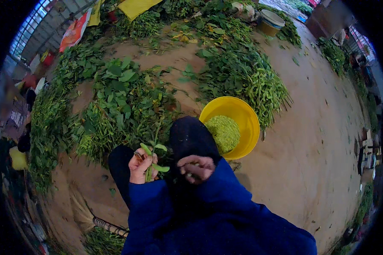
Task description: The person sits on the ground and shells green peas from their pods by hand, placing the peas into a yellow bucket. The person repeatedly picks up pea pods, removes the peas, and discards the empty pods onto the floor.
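My left hand (143,166) is closed around a thin green stalk that bears several bean pods (160,168); its upper end points away from me. To its right, over my lap, my right hand (196,168) has its fingers curled in, with small pale bits between them that look like beans. Beyond my right knee stands a yellow plastic bucket (252,129), partly filled with shelled green beans (224,132). My knee hides a little of the bucket's near left rim.
Heaps of cut bean plants (118,92) lie ahead and left. Another bundle with pods (265,92) touches the bucket's far side. A lidded bucket (270,22) stands farther back. A straw broom (107,224) lies lower left. At the left edge a person (19,118) sits, blurred.
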`<state>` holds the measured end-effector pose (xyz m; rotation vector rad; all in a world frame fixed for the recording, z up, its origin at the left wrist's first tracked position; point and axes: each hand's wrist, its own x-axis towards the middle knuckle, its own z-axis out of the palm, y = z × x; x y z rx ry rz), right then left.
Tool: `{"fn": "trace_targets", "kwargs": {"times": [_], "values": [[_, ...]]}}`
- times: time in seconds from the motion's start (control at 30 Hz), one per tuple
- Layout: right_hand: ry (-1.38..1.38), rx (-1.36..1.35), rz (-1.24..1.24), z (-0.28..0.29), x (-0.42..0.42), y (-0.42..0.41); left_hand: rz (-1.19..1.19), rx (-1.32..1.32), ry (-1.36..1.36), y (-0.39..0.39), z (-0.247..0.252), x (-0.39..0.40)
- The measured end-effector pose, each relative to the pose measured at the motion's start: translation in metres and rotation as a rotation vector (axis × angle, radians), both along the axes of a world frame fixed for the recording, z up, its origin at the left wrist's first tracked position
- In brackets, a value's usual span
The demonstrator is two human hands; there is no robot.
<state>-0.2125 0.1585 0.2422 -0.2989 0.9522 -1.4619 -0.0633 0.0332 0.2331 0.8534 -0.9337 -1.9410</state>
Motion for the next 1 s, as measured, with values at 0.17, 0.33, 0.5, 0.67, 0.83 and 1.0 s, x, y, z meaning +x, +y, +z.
{"fn": "trace_targets", "kwargs": {"times": [0.17, 0.33, 0.5, 0.67, 0.83, 1.0], "values": [[0.215, -0.176, -0.344, -0.013, -0.065, 0.017, -0.151, 0.021, 0.079, -0.015, 0.004, 0.019], [1.668, 0.284, -0.439, -0.064, -0.13, 0.034, -0.185, 0.049, 0.121, -0.019, 0.017, 0.026], [1.685, 0.162, -0.481, -0.056, -0.141, 0.029, -0.199, -0.047, 0.072, -0.015, 0.029, 0.015], [1.665, -0.341, -0.331, 0.051, -0.042, -0.037, -0.215, -0.18, -0.005, -0.017, 0.029, 0.024], [1.922, -0.555, -0.106, 0.067, -0.02, -0.057, -0.351, -0.256, 0.052, -0.024, 0.042, 0.027], [1.832, -0.535, 0.299, 0.055, -0.03, -0.052, -0.384, -0.316, -0.022, -0.033, 0.048, 0.032]]}}
